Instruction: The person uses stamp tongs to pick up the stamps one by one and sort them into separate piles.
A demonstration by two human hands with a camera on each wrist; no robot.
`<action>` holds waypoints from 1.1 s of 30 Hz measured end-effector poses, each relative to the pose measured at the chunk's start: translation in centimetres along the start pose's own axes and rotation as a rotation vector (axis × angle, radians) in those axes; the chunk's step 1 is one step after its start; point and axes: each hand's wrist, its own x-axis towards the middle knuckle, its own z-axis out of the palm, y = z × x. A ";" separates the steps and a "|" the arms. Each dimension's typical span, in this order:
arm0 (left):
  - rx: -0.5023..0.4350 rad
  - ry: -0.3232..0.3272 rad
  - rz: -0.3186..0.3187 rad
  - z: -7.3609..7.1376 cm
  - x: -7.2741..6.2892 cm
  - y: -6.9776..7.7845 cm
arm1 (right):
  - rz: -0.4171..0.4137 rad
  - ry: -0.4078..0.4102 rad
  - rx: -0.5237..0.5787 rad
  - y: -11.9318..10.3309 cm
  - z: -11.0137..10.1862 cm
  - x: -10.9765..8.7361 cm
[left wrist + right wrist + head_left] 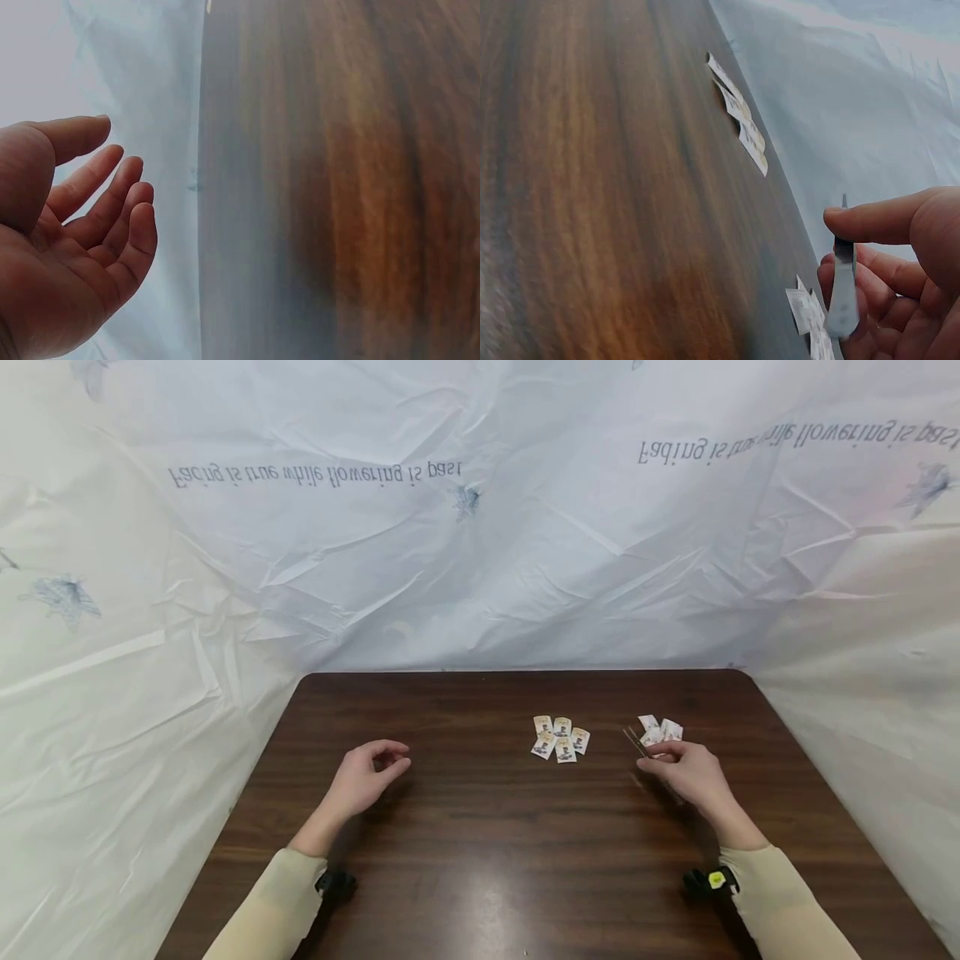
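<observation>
My right hand (692,772) pinches a pair of metal tweezers (844,294) between thumb and fingers. In the head view the tweezers' two thin prongs point away and to the left. Just beyond that hand lies a small cluster of white paper pieces (671,729), partly covered by the fingers. Left of it, several small printed cards (565,750) with yellowish tops and dark figures lie loosely grouped. My left hand (364,778) hovers over the left side of the table, fingers loosely curved and holding nothing; its palm shows in the left wrist view.
The dark wood-grain table (465,827) has rounded far corners. White plastic sheeting (480,568) with printed lettering and blue flowers hangs behind it and along both sides. Each wrist wears a black strap device (335,884).
</observation>
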 end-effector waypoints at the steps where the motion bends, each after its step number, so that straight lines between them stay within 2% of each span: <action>1: 0.003 0.002 0.002 0.0 0.0 -0.1 | -0.004 -0.003 -0.003 -0.1 0.1 0.0; 9: -0.005 0.018 0.013 0.3 0.5 -0.1 | 0.006 -0.075 -0.042 -0.7 1.9 0.1; 13: -0.017 0.005 0.005 0.6 0.6 0.1 | 0.007 -0.105 -0.073 -0.7 2.7 0.0; 21: -0.022 -0.006 0.001 1.0 0.8 0.3 | -0.047 -0.040 -0.161 -1.7 3.2 -0.3; 33: -0.036 -0.015 0.002 1.1 0.8 0.5 | -0.022 -0.029 -0.150 -1.3 3.5 -0.1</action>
